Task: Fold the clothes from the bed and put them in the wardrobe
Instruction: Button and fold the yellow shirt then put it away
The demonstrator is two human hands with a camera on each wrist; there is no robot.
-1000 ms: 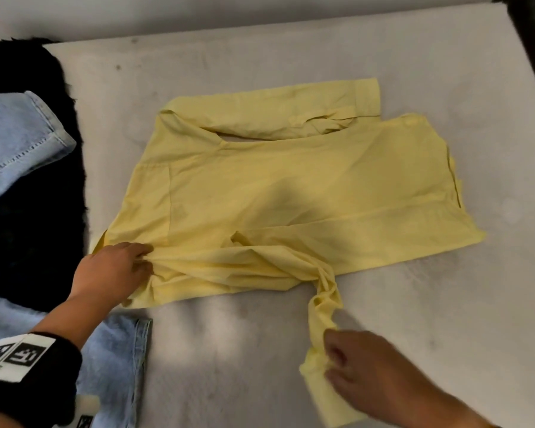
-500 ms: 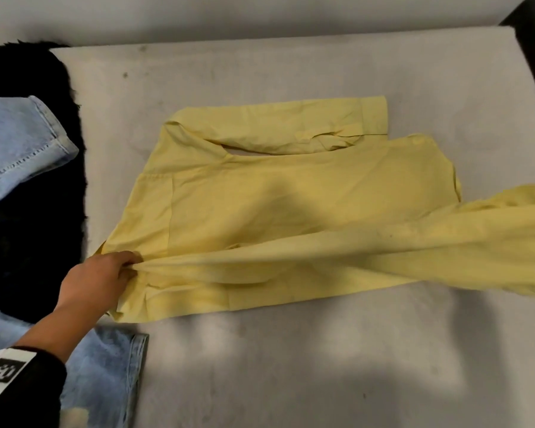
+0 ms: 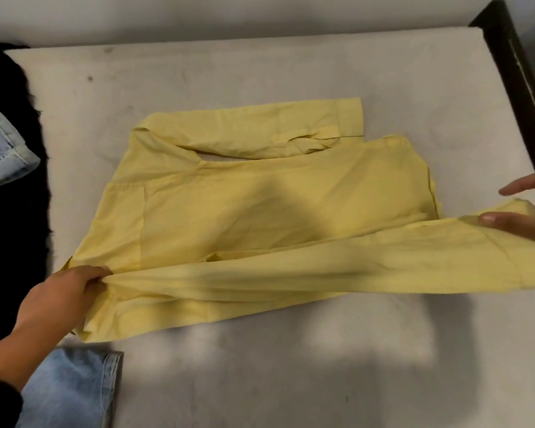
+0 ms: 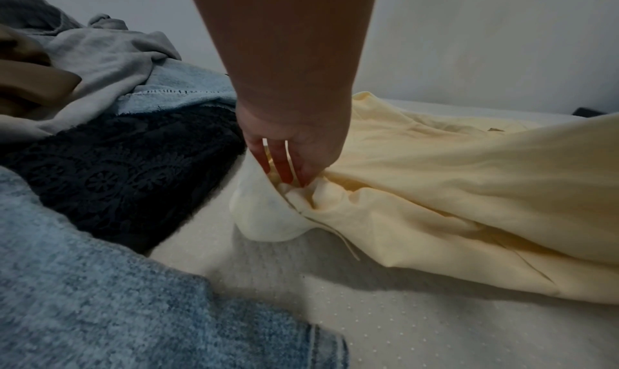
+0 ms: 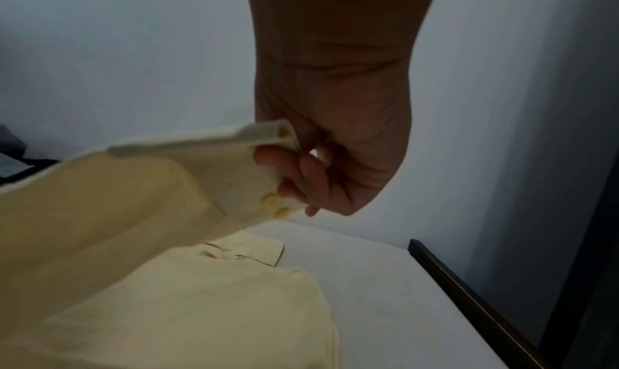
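Folding is the step in hand: the yellow shirt (image 3: 260,199) lies spread on the bed (image 3: 291,366), its far sleeve (image 3: 254,131) already laid across the top. The left hand (image 3: 59,291) pinches bunched cloth at the near shoulder, fingers curled into the fabric and holding it down on the mattress. The right hand (image 5: 328,168) grips the cuff (image 5: 261,168) of the near sleeve (image 3: 322,273), fingers curled under it and thumb over it in the head view, one finger sticking out straight; the sleeve is stretched taut and lifted clear of the bed.

Next, I judge, the sleeve needs laying flat along the shirt's body, kept straight so it does not wrinkle, before the body is folded over.

Pale and bare, the mattress meets a plain light wall, with a dark bed frame (image 3: 513,88) at the right end. Jeans (image 3: 68,390) and a black lacy garment (image 4: 127,168) lie just left of the shirt, with grey clothes (image 4: 107,49) heaped beyond. No wardrobe shows.
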